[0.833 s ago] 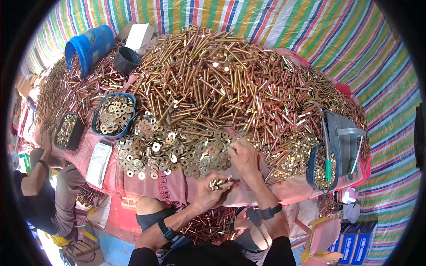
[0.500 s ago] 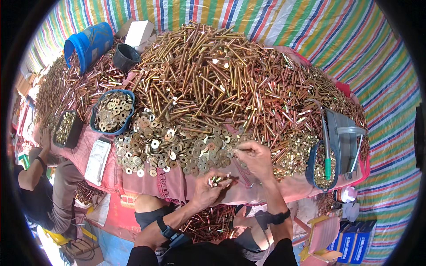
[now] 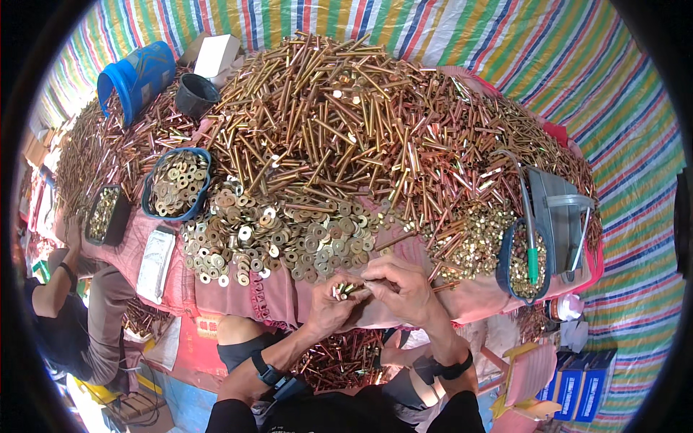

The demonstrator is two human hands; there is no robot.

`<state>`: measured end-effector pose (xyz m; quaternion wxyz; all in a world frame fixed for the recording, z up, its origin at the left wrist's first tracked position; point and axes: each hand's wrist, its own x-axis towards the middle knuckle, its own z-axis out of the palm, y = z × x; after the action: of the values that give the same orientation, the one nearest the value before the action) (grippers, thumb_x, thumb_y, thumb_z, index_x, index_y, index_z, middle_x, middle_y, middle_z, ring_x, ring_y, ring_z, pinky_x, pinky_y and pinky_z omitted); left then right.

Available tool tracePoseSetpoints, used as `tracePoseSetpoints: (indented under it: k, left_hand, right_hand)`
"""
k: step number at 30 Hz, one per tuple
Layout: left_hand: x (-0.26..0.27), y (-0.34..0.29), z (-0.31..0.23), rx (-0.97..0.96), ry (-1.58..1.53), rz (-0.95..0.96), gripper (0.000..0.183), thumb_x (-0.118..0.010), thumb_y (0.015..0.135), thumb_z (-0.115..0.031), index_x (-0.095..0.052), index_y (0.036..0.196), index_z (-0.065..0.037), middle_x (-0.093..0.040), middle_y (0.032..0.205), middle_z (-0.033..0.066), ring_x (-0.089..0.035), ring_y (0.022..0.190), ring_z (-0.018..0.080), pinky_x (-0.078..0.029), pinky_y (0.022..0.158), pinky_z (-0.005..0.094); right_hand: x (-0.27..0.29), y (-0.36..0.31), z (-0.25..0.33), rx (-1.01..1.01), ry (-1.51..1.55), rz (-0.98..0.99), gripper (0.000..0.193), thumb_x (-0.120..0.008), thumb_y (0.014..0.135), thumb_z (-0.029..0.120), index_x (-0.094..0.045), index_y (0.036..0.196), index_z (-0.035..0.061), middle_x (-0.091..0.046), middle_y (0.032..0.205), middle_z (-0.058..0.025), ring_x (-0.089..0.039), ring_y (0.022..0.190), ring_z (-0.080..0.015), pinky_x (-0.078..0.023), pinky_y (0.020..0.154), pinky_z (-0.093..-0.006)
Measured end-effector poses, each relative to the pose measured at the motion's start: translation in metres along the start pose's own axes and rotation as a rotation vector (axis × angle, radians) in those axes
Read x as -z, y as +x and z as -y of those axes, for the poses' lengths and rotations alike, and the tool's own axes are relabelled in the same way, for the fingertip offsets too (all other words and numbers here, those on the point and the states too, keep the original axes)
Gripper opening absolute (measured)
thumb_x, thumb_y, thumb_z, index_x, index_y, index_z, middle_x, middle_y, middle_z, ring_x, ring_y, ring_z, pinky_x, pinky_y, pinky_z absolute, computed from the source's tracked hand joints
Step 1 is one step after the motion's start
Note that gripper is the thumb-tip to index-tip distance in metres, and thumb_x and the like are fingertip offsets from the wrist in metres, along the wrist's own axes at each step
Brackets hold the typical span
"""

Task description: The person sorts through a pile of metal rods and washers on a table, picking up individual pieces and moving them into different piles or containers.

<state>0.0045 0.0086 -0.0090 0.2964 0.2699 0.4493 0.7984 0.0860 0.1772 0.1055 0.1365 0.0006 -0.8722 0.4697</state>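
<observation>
My left hand [image 3: 328, 307] is wrapped round a small bundle of bolts [image 3: 345, 290], whose ends stick up between its fingers. Close against it on the right, my right hand [image 3: 406, 289] is pinched at the bundle; whatever lies between its fingertips is too small or hidden to make out. Just beyond both hands spreads a heap of round washers [image 3: 238, 234]. Loose brass-coloured nuts [image 3: 473, 238] lie to the right of my right hand. Behind these rises a large mound of long bolts [image 3: 325, 115].
A blue tub [image 3: 148, 206] of washers and a dark tray [image 3: 119, 232] of nuts stand at left. On the right are a dark blue tub [image 3: 504, 278] of nuts, a green-handled tool [image 3: 533, 265] and a grey container [image 3: 556, 184]. A co-worker's arm [image 3: 56, 292] shows far left.
My right hand has come from the washers' edge back down to the left hand, and the two now meet. The left hand still holds the bolts.
</observation>
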Motion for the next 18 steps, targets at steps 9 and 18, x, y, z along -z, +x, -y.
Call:
tracePoseSetpoints:
  k: [9, 18]
  left_hand:
    - [0.004, 0.001, -0.004, 0.059, 0.059, 0.011, 0.013, -0.068, 0.095, 0.002, -0.067, 0.108, 0.002, -0.069, 0.103, 0.0059, -0.063, 0.091, 0.0099, -0.052, 0.080, 0.0264]
    - [0.003, 0.001, -0.004, 0.028, 0.066, 0.017, 0.016, -0.067, 0.092, 0.002, -0.067, 0.108, 0.004, -0.069, 0.103, 0.0068, -0.064, 0.088, 0.0108, -0.053, 0.079, 0.0273]
  right_hand:
    - [-0.010, -0.006, 0.009, -0.039, -0.132, -0.068, 0.028, -0.082, 0.087, 0.007, -0.072, 0.111, -0.0002, -0.068, 0.098, -0.0127, -0.067, 0.086, -0.0225, -0.053, 0.076, -0.0335]
    - [-0.017, -0.017, 0.003, -0.247, -0.060, -0.082, 0.027, -0.082, 0.088, 0.012, -0.070, 0.110, -0.0001, -0.067, 0.097, -0.0132, -0.070, 0.081, -0.0245, -0.055, 0.069, -0.0358]
